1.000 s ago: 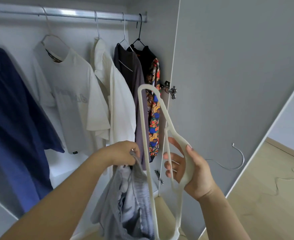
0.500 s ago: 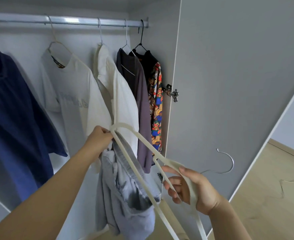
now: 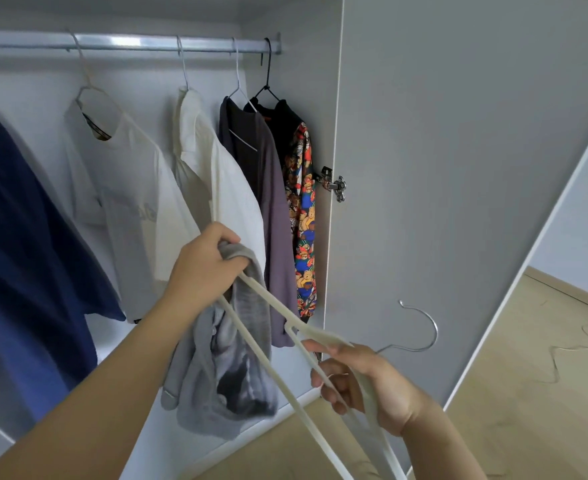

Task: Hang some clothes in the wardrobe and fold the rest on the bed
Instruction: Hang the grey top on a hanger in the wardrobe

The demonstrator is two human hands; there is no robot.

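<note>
Hanger has tipped since a second ago — from near-upright at mid-frame to a diagonal running from the centre down to the lower right. Its shoulder tip now meets your left hand.

- Left hand: fingers clenched round a bunched edge of the grey garment, centre frame. The rest of the cloth hangs limp below. The hanger tip disappears under the same hand; whether it is already inside an opening of the cloth cannot be told.
- Right hand, lower right: fingers curled round the hanger's neck, with the metal hook pointing away towards the open door. Judged reason — holding by the neck lets you steer the far tip while the left hand keeps the cloth open.
- Rail, upper left, carries five hung garments. The widest free stretch lies between the white tee and the cream shirt.

Step in hand, as judged: threading the hanger into the garment. Nothing of this piece is on the rail yet.
</note>
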